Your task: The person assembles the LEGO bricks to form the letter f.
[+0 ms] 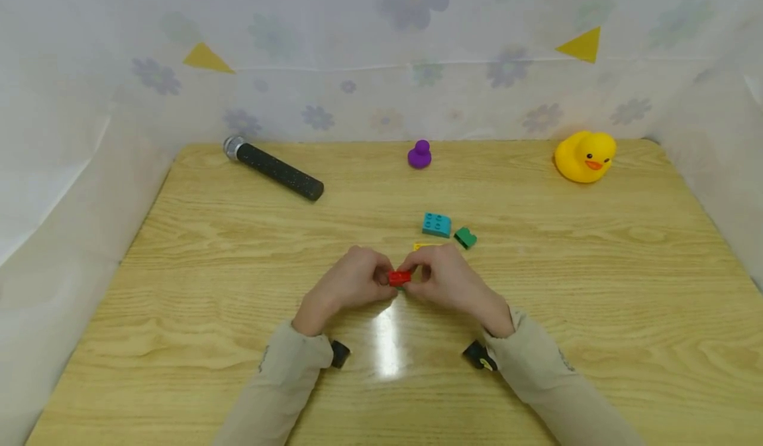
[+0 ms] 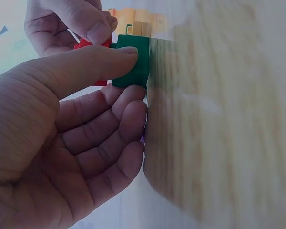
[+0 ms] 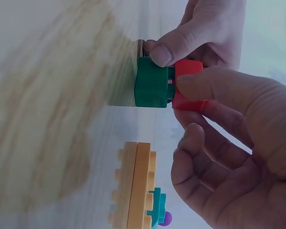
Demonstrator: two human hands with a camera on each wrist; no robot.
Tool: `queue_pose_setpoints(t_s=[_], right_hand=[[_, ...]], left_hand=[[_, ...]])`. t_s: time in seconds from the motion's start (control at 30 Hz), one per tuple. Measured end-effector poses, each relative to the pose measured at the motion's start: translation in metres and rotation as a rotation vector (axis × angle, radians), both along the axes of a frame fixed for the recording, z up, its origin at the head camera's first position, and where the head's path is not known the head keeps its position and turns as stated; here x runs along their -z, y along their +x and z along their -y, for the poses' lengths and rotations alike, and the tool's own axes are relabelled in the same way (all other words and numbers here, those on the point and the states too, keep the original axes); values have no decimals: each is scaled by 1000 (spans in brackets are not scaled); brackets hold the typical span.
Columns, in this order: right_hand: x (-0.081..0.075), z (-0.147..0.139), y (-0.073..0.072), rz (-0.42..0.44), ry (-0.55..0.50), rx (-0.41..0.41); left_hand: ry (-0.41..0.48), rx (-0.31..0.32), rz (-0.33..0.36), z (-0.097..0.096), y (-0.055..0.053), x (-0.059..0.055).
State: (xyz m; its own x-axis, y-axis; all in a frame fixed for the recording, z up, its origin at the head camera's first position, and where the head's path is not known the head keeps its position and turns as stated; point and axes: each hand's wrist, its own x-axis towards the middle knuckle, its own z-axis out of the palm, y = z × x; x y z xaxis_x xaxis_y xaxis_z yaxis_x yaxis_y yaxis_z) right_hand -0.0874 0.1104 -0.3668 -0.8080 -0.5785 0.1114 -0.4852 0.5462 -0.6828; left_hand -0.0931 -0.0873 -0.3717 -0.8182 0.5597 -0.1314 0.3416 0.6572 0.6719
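Observation:
My left hand (image 1: pixel 357 277) pinches a green toy brick (image 3: pixel 151 83), thumb flat on its side, close over the table. Between thumb and fingers of my right hand (image 1: pixel 450 277) is a red toy brick (image 1: pixel 399 278), held right above the green one. Green studs show in the narrow gap between the two bricks in the right wrist view. From the head, the red brick covers most of the green one. Just beyond my right hand lies a yellow studded brick (image 3: pixel 143 181), partly hidden by that hand in the head view.
Behind the hands lie a teal brick (image 1: pixel 437 225) and a small green curved brick (image 1: pixel 465 238). Farther back are a black microphone (image 1: pixel 277 171), a purple knobbed toy (image 1: pixel 420 155) and a yellow rubber duck (image 1: pixel 584 158). A flowered white curtain (image 1: pixel 357 42) borders the wooden table (image 1: pixel 197 287).

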Motion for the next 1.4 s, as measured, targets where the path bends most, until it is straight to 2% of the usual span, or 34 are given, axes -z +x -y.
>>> queue_pose_setpoints(t_s=[0.17,0.27,0.47,0.67,0.97,1.2,1.4], right_hand=[[0,1,1,-13,25,-1],[-2,2,2,-16,44,-11],[-2,4,0,-81,40,-35],[-1,6,0,-94,47,-31],[-4,8,3,-37,74,7],[-3,12,6,-18,136,27],[-2,11,7,-5,137,35]], left_hand=[[6,1,21,0,0,-2],[27,34,34,3,-1,-2],[89,40,73,9,-4,-3],[83,48,44,7,-3,-8],[50,51,48,7,-2,-6],[39,56,24,7,-2,-4],[48,45,29,6,-2,-4]])
